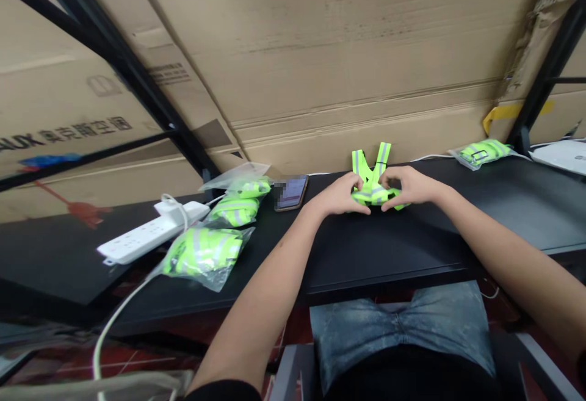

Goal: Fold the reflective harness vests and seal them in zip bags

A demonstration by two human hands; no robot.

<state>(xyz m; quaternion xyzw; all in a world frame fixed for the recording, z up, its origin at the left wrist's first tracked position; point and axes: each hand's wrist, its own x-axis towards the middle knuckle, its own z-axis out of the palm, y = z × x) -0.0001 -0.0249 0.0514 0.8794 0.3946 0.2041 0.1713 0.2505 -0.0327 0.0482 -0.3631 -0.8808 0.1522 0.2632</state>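
Note:
A neon yellow-green reflective vest (372,190) made of straps with grey stripes lies on the black tabletop, close to the cardboard wall. Two of its straps stick up and away from me, and its lower part is bunched between my hands. My left hand (339,195) grips the bunched left side, thumb and fingers curved around it. On the opposite side my right hand (409,186) holds the vest in the same way. Some of the fabric is hidden behind my fingers.
Bagged reflective vests (204,251) lie at the left beside a white power strip (146,236) with a cable. A phone (292,193) rests left of my hands. Another bagged vest (483,153) and a white device (562,155) sit at the right. Black metal posts (549,77) flank the table.

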